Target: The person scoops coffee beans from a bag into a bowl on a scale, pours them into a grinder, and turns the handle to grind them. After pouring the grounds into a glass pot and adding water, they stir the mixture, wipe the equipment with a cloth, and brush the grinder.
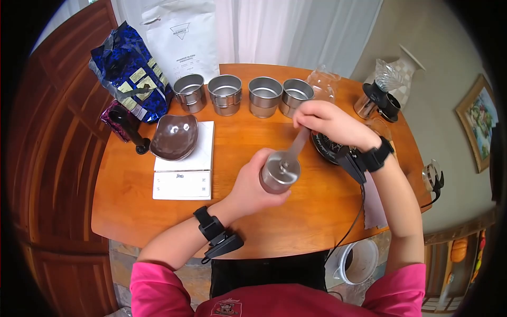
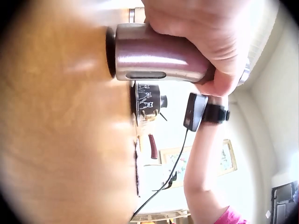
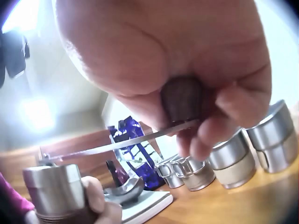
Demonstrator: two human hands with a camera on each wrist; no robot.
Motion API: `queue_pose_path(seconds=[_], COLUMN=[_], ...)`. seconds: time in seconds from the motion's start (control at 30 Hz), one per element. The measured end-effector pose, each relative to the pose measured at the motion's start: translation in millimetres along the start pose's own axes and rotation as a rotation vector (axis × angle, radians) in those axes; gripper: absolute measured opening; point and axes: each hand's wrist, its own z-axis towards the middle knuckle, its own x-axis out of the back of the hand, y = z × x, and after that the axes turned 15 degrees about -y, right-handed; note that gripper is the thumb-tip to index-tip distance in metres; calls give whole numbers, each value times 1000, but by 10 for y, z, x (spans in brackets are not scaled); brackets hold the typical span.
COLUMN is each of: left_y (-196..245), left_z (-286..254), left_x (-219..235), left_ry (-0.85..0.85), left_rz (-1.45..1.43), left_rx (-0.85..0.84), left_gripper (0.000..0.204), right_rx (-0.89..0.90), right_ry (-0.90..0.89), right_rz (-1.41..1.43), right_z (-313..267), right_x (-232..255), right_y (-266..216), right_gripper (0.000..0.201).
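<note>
Right grip (image 3: 177, 60), a bare hand filling the right wrist view, has its fingers curled round the dark knob (image 3: 181, 100) of a metal hand grinder (image 1: 279, 173). From the knob a flat crank arm (image 1: 299, 145) runs to the centre of the grinder's top. Left grip (image 1: 251, 185) is wrapped round the upper part of the cylindrical body, which is held over the table (image 1: 243, 227), slightly tilted; whether its dark base (image 2: 110, 52) touches the wood cannot be told.

Handling (judged): a rigid, fairly dense piece, unlikely to dent under finger pressure, its smooth, shiny wall liable to turn in a dry palm. Hold is best taken with a full wrap round the body, and at the knob rather than along the thin arm.

Surroundings, relative to the grinder: to its left, a white scale (image 1: 182, 186) bearing a brown dish (image 1: 174, 140); behind it, a row of four metal cups (image 1: 225, 98); to its right, a black printed item (image 1: 320, 145), partly hidden by the right forearm; farther behind and left, a blue bag (image 1: 132, 74) and a white bag (image 1: 182, 45).
</note>
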Motion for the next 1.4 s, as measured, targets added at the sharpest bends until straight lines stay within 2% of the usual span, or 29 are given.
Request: queue_pose_path(seconds=[0.07,0.1,0.17,0.23,0.3,0.43,0.53,0.6,0.7,0.77,0.87,0.93,0.97,1.03,1.07,1.2,1.27,1.33,1.37,1.4], left_y=[-6,-9,-20,-27,-36,-109,-76,-49,-80,-68,-63,-95,-132,-159,-163,-104,-51,10,41,52], left_z=[-21,-38,-26,-13,-15,-8,-20,-26,-33,-45,-47,-39,-37,-31,-32,-27,-22,-28,-42,-61], left_x=[4,5,9,11,20,41,42,31,-22,-6,13,19,21,26,27,66,43,14,2,-4], left_ry=[-30,-58,-45,-34,-53,7,19,42,118,105,96,100,91,80,79,34,54,71,45,20], left_rz=[58,116,78,39,78,-140,-136,39,63,103,122,101,36,-29,-45,-53,-18,16,13,10], left_rx=[-38,-74,-70,-68,-94,-10,-28,-126,-121,-128,-157,-180,-130,-84,-96,-68,-86,-105,-59,-14], left_gripper=[64,64,64,64,64,62,60,60,58,60,62,61,60,59,57,52,54,55,52,49], right_rx=[187,187,50,-8,49,-52,-152,-162,-104,-81,-35,-81,-82,31,35,13,60,120,184,172], right_ry=[-27,-26,-100,-64,54,267,352,467,488,433,418,323,324,313,303,270,74,33,-9,-67], right_rz=[93,97,213,151,-51,-7,-40,-86,-398,-517,-599,-602,-604,-590,-729,-838,-563,-568,-576,-638], right_z=[-188,-285,-457,-515,-543,-641,-754,-807,-873,-883,-806,-737,-695,-602,-558,-352,-243,-55,27,113], right_x=[-32,-35,-27,-93,-177,-481,-681,-849,-1131,-1304,-1433,-1471,-1483,-1504,-1539,-1423,-1341,-1398,-1430,-1382], right_y=[0,-39,-161,-200,-218,-348,-560,-699,-824,-951,-1181,-1291,-1333,-1401,-1406,-1587,-1665,-1605,-1570,-1593], right_gripper=[17,17,21,23,22,22,21,25,38,44,34,22,22,17,18,16,17,18,19,22])
